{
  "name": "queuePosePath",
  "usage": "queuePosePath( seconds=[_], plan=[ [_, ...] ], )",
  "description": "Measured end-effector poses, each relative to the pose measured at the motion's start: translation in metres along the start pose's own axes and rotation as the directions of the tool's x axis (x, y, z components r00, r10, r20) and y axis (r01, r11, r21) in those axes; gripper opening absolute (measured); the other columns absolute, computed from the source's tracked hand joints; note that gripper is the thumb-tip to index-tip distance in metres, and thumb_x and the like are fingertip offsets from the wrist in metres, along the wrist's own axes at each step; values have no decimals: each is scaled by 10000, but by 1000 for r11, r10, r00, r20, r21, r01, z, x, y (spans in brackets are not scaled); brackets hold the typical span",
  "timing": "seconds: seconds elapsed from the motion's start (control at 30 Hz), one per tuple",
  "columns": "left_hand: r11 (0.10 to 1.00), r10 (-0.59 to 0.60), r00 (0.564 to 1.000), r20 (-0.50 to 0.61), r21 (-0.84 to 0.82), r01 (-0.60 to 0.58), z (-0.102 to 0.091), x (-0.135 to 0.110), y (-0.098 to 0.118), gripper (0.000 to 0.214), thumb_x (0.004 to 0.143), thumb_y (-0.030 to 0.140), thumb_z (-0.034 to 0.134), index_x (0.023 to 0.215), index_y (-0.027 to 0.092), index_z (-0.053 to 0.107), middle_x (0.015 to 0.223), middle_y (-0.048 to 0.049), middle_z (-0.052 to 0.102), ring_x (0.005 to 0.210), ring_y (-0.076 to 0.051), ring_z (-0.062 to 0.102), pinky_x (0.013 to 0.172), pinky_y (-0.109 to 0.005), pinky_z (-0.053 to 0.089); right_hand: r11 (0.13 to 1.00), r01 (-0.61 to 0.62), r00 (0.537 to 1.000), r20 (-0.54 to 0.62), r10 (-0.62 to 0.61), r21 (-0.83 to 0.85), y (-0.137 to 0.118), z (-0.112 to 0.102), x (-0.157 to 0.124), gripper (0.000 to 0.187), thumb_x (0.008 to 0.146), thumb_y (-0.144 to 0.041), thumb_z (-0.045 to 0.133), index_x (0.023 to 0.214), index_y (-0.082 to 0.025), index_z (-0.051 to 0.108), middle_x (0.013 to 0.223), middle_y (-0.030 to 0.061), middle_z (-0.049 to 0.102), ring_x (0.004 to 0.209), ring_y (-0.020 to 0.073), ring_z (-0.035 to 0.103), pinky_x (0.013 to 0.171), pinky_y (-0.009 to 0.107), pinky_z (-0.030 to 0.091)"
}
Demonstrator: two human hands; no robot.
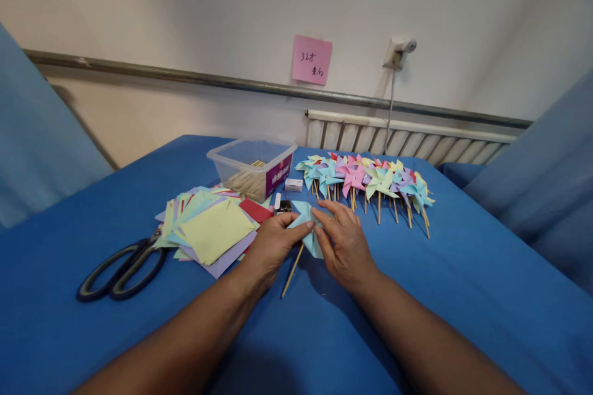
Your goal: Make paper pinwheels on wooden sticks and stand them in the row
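Two bare forearms [199, 327] reach in from the foreground of the head view, across a table under a blue cloth [115, 345], as we watch a piece of light blue folded paper [302, 211] take the centre of the work. We see it held just above the cloth, between the two hands. The left hand [272, 239] pinches it between thumb and fingers; the right hand [346, 244] has its fingers fanned, fingertips on the far edge, though we cannot tell whether they grip. A thin wooden stick [291, 271] slants down below the paper; its upper end is hidden from us.

We judge the paper feather-light, crisp at the folds and easily creased or torn, best taken near its middle, where the layers gather, with the points left free. The stick looks light and stiff, and should bear a firmer hold along its shaft.

To the left we find black-handled scissors [121, 271] beside a loose pile of coloured paper [217, 231]; behind it stands a clear tub [230, 170] of sticks. To the right, finished-looking pinwheels [354, 178] lie massed together.
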State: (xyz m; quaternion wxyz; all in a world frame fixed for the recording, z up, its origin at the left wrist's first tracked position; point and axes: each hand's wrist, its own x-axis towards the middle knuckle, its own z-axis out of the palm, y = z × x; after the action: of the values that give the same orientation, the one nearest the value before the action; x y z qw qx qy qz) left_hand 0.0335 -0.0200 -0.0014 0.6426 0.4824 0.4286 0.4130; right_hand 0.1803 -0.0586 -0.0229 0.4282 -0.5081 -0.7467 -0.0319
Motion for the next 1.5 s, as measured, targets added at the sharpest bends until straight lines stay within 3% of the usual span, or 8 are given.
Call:
queuePosePath(
  seconds=[0.17,0.47,0.73,0.87,1.0,1.27,1.5],
  plan=[
    [999,-37,999,21,-28,38,1,-1,1,279,610,338,783,782,142,685,666,-30,673,559,-151,592,577,-272,451,998,-63,996,-62,65,30,1,3,-2,470,910,-273,451,1373,-232,380,1313,118,511,1217,263,465,978,485,389],
    [994,28,1000,8,103,-28,-1,0,-3,292,617,370,770,772,139,682,703,-32,659,614,-153,584,591,-262,433,1000,-17,1000,-24,17,-13,4,4,-1,325,916,-244,461,1230,-230,546,1150,83,637,1067,226,568,917,433,399],
    [998,24,1000,3,66,-24,-1,0,-4,271,618,362,770,752,146,677,686,-12,655,605,-144,584,602,-261,444,999,-13,999,-36,14,46,4,5,-1,280,918,-228,457,1161,-243,594,1088,71,659,1017,213,591,891,411,420],
    [997,-49,999,21,-64,50,-1,2,-4,298,610,334,783,804,139,668,711,-32,670,586,-139,592,584,-260,447,997,-43,994,-96,50,70,2,2,-2,500,869,-355,533,1343,-241,421,1278,107,539,1188,261,488,974,468,392],
    [985,-86,996,22,-148,88,-3,4,-3,271,627,311,776,794,146,640,675,-14,642,544,-115,564,533,-234,408,1000,7,1000,12,-8,16,-7,1,-3,759,776,-480,627,1412,-223,300,1407,125,402,1289,305,367,1031,517,328],
    [963,-138,990,1,-232,135,-4,2,-2,210,655,236,747,793,151,613,723,-12,627,669,-124,588,642,-237,440,996,-4,998,61,9,-89,-9,11,-3,579,859,-334,527,1388,-207,329,1352,137,462,1256,290,403,1010,506,323],
    [959,-151,988,17,-239,150,-1,2,-6,225,655,265,751,775,167,589,693,18,560,615,-101,530,529,-214,382,993,-2,999,49,8,-119,-15,12,-2,588,846,-423,559,1348,-168,389,1338,153,483,1237,293,418,1016,487,301]
  ],
)
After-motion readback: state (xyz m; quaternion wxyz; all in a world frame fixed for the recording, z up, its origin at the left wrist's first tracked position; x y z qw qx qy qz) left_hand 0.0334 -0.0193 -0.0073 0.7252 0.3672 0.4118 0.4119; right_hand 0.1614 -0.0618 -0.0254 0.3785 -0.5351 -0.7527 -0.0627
